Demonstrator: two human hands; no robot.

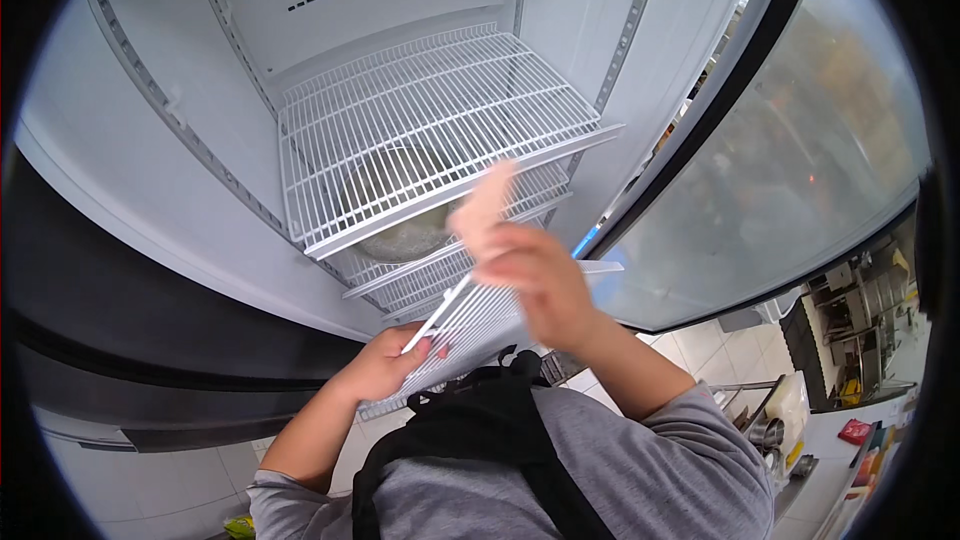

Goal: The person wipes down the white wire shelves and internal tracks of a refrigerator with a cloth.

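Note:
My left hand (388,365) grips the edge of a loose white wire shelf (472,326), which is tilted in front of my body. Above that shelf, my right hand (541,286) is blurred and pinches a pale pink cloth (484,208). The cloth overlaps the front strip of a fitted wire shelf (435,105) in the open refrigerator; whether they touch I cannot tell. Beneath the fitted shelf stands a large round vessel (409,240), partly hidden by the wires. Whether my right hand also touches the loose shelf is unclear.
More wire shelves (450,270) sit lower in the cabinet. Slotted shelf rails (626,37) run up its walls. At the right stands an open, fogged glass door (787,157). Metal pans (766,433) and other kitchen items lie behind me at the right, above a tiled floor (694,345).

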